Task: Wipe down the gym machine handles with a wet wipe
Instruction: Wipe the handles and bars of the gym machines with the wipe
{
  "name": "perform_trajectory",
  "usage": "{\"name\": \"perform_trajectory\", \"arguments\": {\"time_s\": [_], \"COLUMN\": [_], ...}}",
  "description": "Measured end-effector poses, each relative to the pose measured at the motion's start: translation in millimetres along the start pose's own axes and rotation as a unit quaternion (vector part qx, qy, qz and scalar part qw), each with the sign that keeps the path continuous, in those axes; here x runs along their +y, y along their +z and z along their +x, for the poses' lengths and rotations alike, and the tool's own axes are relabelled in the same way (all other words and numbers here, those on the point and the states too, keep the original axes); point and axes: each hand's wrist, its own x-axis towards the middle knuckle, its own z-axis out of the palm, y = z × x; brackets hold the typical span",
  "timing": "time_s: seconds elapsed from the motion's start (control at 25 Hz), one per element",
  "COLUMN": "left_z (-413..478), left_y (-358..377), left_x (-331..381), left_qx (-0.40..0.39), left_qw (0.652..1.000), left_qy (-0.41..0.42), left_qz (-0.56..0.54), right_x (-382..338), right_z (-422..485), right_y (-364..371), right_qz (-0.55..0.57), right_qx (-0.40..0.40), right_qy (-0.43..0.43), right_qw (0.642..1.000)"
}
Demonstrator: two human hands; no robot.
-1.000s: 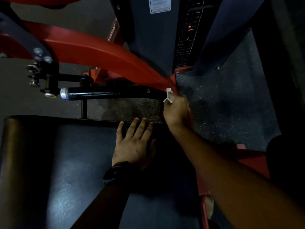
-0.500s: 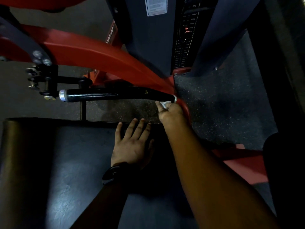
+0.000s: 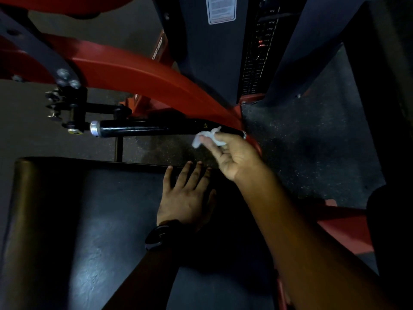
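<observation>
Since half a second ago the wet wipe has slid slightly left along the black handle and now touches its lower edge near the right end, centre frame. My right hand, rolled palm-up, pinches the crumpled wipe. My left hand lies flat, fingers straight, on the dark padded surface below, a watch on its wrist

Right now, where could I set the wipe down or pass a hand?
Bare: the seat pad left of the left hand, and the speckled floor right of the handle. Crowded: the handle's right end, where the right hand pinches the wipe beside the red arm.
</observation>
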Motion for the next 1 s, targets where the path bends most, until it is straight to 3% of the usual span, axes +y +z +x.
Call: {"name": "perform_trajectory", "arguments": {"time_s": [0.08, 0.16, 0.28, 0.36, 0.44, 0.56, 0.68, 0.8, 0.84, 0.96, 1.0], "left_z": [-0.4, -1.6, -1.4, -0.9, -3.0, -2.3, -3.9, -1.9, -3.4, -4.8, -3.2], "left_y": [-1.2, -1.9, 0.6, 1.4, 2.2, 3.4, 4.1, 4.6, 5.4, 2.8, 2.4], "left_x": [1.5, 2.0, -0.5, 0.5, 1.3, 0.2, 0.4, 0.0, -0.2, 1.9, 1.8], "left_qx": [-0.007, -0.009, 0.001, 0.006, 0.008, 0.007, 0.011, 0.006, 0.012, 0.011, 0.012], "left_qw": [1.0, 1.0, 1.0, 1.0, 1.0, 1.0, 1.0, 1.0, 1.0, 1.0, 1.0], "left_qy": [-0.006, -0.008, -0.007, -0.002, 0.006, 0.011, 0.009, 0.011, 0.008, 0.009, 0.007], "left_qz": [-0.002, -0.001, -0.005, -0.003, -0.007, -0.007, -0.009, 0.002, 0.005, 0.005, 0.001], "right_x": [-22.1, -31.7, -32.7, -46.0, -58.1, -57.1, -63.2, -59.5, -57.3, -52.9, -44.8], "right_z": [6.1, 13.0, 27.4, 35.2, 45.8, 52.2, 59.4, 55.6, 53.6, 50.6, 50.1], "right_y": [-3.3, 4.1, 16.8, 14.8, 5.6, -4.0, -14.8, -24.5, -27.2, -31.4, -34.7], "right_qz": [-0.169, -0.452, -0.667, -0.741, -0.772, -0.751, -0.783, -0.768, -0.773, -0.831, -0.818], "right_qx": [0.056, 0.035, -0.143, -0.164, -0.131, -0.169, -0.136, -0.128, -0.126, 0.02, 0.093], "right_qy": [-0.185, -0.357, -0.386, -0.354, -0.311, -0.298, -0.288, -0.295, -0.301, -0.304, -0.306], "right_qw": [0.966, 0.817, 0.621, 0.546, 0.539, 0.565, 0.534, 0.554, 0.545, 0.466, 0.478]}}
